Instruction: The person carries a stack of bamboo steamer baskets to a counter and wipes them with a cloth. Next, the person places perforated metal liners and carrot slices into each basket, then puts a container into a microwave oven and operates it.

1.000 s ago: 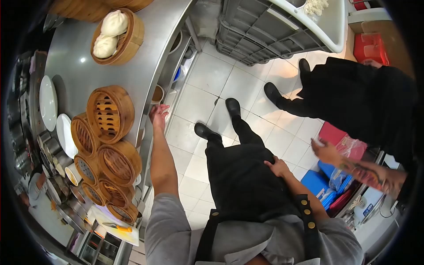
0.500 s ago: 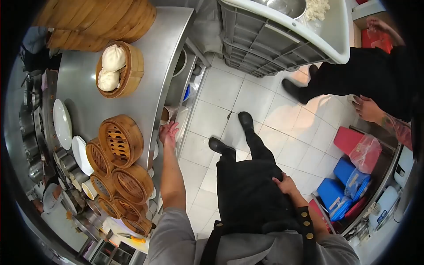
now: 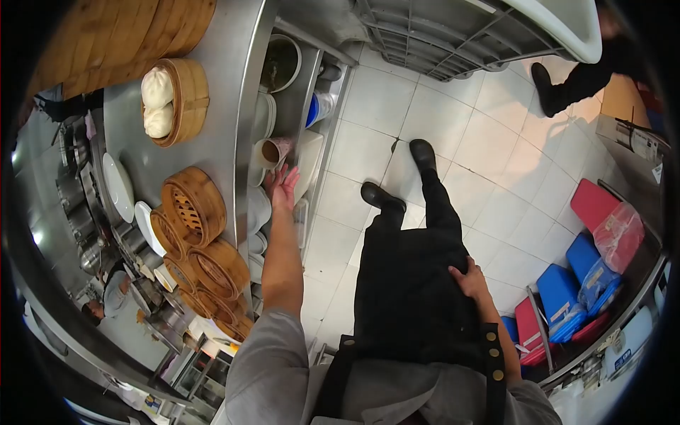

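My left hand (image 3: 284, 187) reaches to the shelf below the steel counter, palm up and fingers apart. Just beyond its fingertips is a patterned cup (image 3: 282, 147), tilted so that its brown inside shows; whether they touch I cannot tell. Against the dark apron (image 3: 404, 297) at my thigh lies my right hand (image 3: 469, 278), fingers loosely spread with nothing in them. Stacked bowls (image 3: 259, 209) stand on the shelf close to my left wrist. Up on the counter, two white buns (image 3: 157, 105) sit in a bamboo steamer (image 3: 190, 103).
Several bamboo steamers (image 3: 195, 205) and white plates (image 3: 118, 188) line the counter (image 3: 230, 78). A large pot (image 3: 280, 64) stands on the shelf. A grey crate (image 3: 453, 35) is ahead. Another person's boot (image 3: 544, 88) shows far right, above red and blue containers (image 3: 559, 290).
The view has shifted, showing more of the shelf. My left hand has opened further beside the cup. The other person has moved away toward the upper right; my right hand stays on the apron.
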Action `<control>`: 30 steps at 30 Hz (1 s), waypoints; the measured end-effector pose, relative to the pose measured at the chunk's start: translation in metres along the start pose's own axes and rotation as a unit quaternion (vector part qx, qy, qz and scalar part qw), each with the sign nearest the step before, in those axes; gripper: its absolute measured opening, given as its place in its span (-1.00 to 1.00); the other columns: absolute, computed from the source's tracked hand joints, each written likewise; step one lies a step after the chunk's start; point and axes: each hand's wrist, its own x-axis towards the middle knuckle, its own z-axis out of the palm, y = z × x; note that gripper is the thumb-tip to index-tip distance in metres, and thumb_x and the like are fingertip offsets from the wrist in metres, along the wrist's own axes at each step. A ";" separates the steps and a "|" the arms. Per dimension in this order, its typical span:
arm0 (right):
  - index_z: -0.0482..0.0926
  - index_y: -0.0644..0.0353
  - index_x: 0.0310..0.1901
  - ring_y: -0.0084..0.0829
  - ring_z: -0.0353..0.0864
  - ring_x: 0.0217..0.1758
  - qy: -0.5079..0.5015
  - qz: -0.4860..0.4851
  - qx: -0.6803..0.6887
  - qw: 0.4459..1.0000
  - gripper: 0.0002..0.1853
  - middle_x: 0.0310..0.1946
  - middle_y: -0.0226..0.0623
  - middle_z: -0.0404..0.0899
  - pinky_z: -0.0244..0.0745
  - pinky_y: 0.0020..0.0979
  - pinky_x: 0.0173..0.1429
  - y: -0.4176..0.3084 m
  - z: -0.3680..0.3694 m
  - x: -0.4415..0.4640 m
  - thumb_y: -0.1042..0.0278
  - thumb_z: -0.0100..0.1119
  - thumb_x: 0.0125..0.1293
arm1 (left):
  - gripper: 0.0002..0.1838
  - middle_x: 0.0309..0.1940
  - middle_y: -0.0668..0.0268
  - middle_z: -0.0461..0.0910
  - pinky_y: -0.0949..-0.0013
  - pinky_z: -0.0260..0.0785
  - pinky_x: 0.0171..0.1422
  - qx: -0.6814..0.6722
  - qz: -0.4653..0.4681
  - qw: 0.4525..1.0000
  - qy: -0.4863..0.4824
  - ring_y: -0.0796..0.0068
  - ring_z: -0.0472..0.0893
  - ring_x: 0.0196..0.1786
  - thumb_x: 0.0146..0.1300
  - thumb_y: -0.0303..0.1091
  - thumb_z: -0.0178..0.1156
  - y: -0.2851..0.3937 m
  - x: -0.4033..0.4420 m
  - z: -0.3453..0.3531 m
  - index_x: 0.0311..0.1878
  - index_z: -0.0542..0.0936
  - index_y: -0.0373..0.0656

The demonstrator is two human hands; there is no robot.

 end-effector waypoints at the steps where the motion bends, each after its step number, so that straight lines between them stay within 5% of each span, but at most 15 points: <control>1: 0.16 0.30 0.39 0.14 0.43 0.23 0.003 0.001 0.007 1.000 -0.01 0.15 0.28 0.38 0.37 -0.09 0.28 0.000 0.000 0.000 -0.36 0.14 0.14 | -0.35 0.15 -0.05 0.43 -0.14 0.51 0.10 -0.023 -0.004 0.999 -0.038 -0.22 0.57 0.08 0.30 -0.40 0.19 0.000 0.004 -0.005 0.38 0.10 -0.05; 5: 0.19 0.33 0.37 0.12 0.44 0.23 0.013 -0.003 0.029 0.999 -0.03 0.13 0.28 0.43 0.36 -0.13 0.30 0.002 0.001 0.001 -0.31 0.20 0.13 | -0.40 0.12 -0.03 0.46 -0.06 0.57 0.02 0.023 0.018 0.999 0.015 -0.14 0.62 0.01 0.28 -0.41 0.22 0.000 0.000 -0.002 0.32 0.17 -0.12; 8: 0.20 0.32 0.37 0.08 0.46 0.23 0.021 -0.011 0.010 1.000 -0.03 0.13 0.26 0.45 0.37 -0.16 0.30 -0.007 -0.009 0.002 -0.29 0.23 0.12 | -0.50 -0.15 0.09 0.59 0.23 0.59 -0.31 0.088 -0.018 0.992 0.089 0.21 0.66 -0.31 0.21 -0.56 0.18 -0.020 -0.045 -0.004 0.22 0.31 -0.18; 9: 0.19 0.34 0.37 0.08 0.42 0.27 0.008 -0.032 0.037 0.999 -0.02 0.16 0.28 0.42 0.34 -0.15 0.32 -0.013 -0.015 0.004 -0.31 0.19 0.14 | -0.59 -0.31 0.22 0.60 0.33 0.51 -0.38 0.189 -0.043 0.976 -0.096 0.36 0.61 -0.40 0.21 -0.60 0.13 -0.041 -0.047 -0.049 0.15 0.40 -0.18; 10: 0.18 0.36 0.38 0.09 0.39 0.30 -0.005 -0.053 0.064 0.997 -0.02 0.18 0.29 0.40 0.31 -0.15 0.34 -0.021 -0.021 0.006 -0.33 0.15 0.16 | -0.67 -0.35 0.30 0.63 0.37 0.49 -0.40 0.347 -0.045 0.937 -0.007 0.45 0.63 -0.36 0.26 -0.46 0.17 -0.057 -0.092 -0.033 0.10 0.47 -0.16; 11: 0.18 0.36 0.38 0.09 0.39 0.30 0.002 -0.068 0.053 0.996 -0.02 0.18 0.29 0.40 0.31 -0.15 0.34 -0.029 -0.027 0.008 -0.33 0.15 0.16 | -0.49 -0.24 0.25 0.63 0.27 0.53 -0.19 0.363 -0.104 0.924 -0.055 0.38 0.63 -0.20 0.21 -0.25 0.30 -0.066 -0.140 -0.025 0.20 0.43 -0.15; 12: 0.21 0.38 0.36 0.06 0.39 0.32 -0.016 -0.105 0.086 0.991 -0.04 0.19 0.28 0.40 0.30 -0.18 0.35 -0.038 -0.033 0.014 -0.32 0.13 0.17 | -0.22 0.00 0.18 0.59 0.17 0.45 0.12 0.614 -0.111 0.776 -0.093 0.26 0.57 0.06 0.07 -0.05 0.43 -0.119 -0.155 -0.064 0.30 0.36 -0.16; 14: 0.23 0.40 0.35 0.00 0.38 0.34 -0.043 -0.174 0.088 0.980 -0.05 0.23 0.22 0.39 0.26 -0.24 0.38 -0.048 -0.036 0.049 -0.34 0.09 0.20 | 0.05 0.42 0.02 0.22 0.11 0.09 0.49 0.629 -0.221 0.731 -0.148 0.08 0.22 0.45 0.04 0.23 0.34 -0.092 -0.270 -0.008 0.46 0.15 -0.19; 15: 0.35 0.42 0.27 0.01 0.41 0.31 -0.048 -0.188 0.052 0.980 -0.07 0.16 0.23 0.45 0.29 -0.23 0.36 -0.075 -0.054 0.036 -0.38 0.07 0.20 | 0.03 0.45 -0.02 0.15 0.14 -0.04 0.55 0.524 -0.209 0.809 -0.163 0.03 0.11 0.51 0.08 0.26 0.28 -0.105 -0.309 -0.007 0.48 0.13 -0.16; 17: 0.50 0.43 0.13 0.04 0.47 0.25 -0.098 -0.209 -0.075 0.970 -0.14 0.08 0.25 0.50 0.36 -0.21 0.30 -0.113 -0.072 0.042 -0.38 0.04 0.22 | -0.17 0.41 -0.01 0.23 0.18 0.10 0.48 0.439 -0.145 0.884 -0.062 0.03 0.28 0.42 0.15 0.03 0.26 -0.100 -0.339 -0.031 0.46 0.22 -0.02; 19: 0.56 0.44 0.06 0.01 0.59 0.10 -0.048 -0.240 -0.345 0.906 -0.22 -0.08 0.19 0.62 0.42 -0.21 0.22 -0.166 -0.084 0.028 -0.30 0.10 0.23 | -0.28 0.32 0.04 0.34 0.05 0.41 0.28 0.319 -0.234 0.907 -0.142 0.06 0.45 0.27 0.12 -0.21 0.21 -0.052 -0.374 -0.030 0.42 0.31 0.13; 21: 0.57 0.36 0.05 0.04 0.63 -0.01 -0.014 -0.400 -0.420 0.814 -0.35 -0.19 0.16 0.65 0.50 -0.16 0.10 -0.217 -0.084 0.012 -0.15 0.24 0.20 | -0.29 0.21 0.10 0.43 -0.03 0.63 -0.08 0.367 -0.304 0.874 -0.097 0.14 0.54 0.15 0.06 -0.36 0.15 0.022 -0.409 -0.008 0.38 0.37 0.16; 23: 0.59 0.31 0.02 -0.18 0.71 -0.21 -0.014 -0.538 -0.344 0.770 -0.53 -0.30 0.01 0.69 0.57 -0.26 -0.08 -0.284 -0.072 -0.073 0.13 0.33 0.19 | -0.32 0.23 0.06 0.42 0.09 0.66 -0.19 0.284 -0.231 0.927 -0.084 0.14 0.51 0.17 0.12 -0.23 0.23 0.062 -0.440 0.000 0.38 0.36 0.12; 27: 0.58 0.32 0.03 -0.61 0.61 -0.42 -0.108 -0.632 -0.199 0.741 -0.69 -0.43 -0.26 0.68 0.53 -0.50 -0.29 -0.378 -0.004 -0.160 0.45 0.24 0.25 | -0.37 0.22 0.19 0.45 0.38 0.61 -0.33 0.127 -0.040 0.987 -0.085 0.34 0.54 0.17 0.27 -0.21 0.24 0.110 -0.472 -0.009 0.40 0.32 0.05; 30: 0.61 0.25 0.00 -0.50 0.64 -0.40 -0.132 -0.708 -0.164 0.674 -0.67 -0.44 -0.24 0.67 0.53 -0.47 -0.24 -0.434 0.082 -0.228 0.43 0.31 0.18 | -0.51 0.11 0.24 0.54 0.41 0.60 -0.25 -0.014 0.143 0.990 -0.005 0.46 0.62 -0.03 0.32 -0.38 0.17 0.143 -0.480 -0.050 0.31 0.38 -0.13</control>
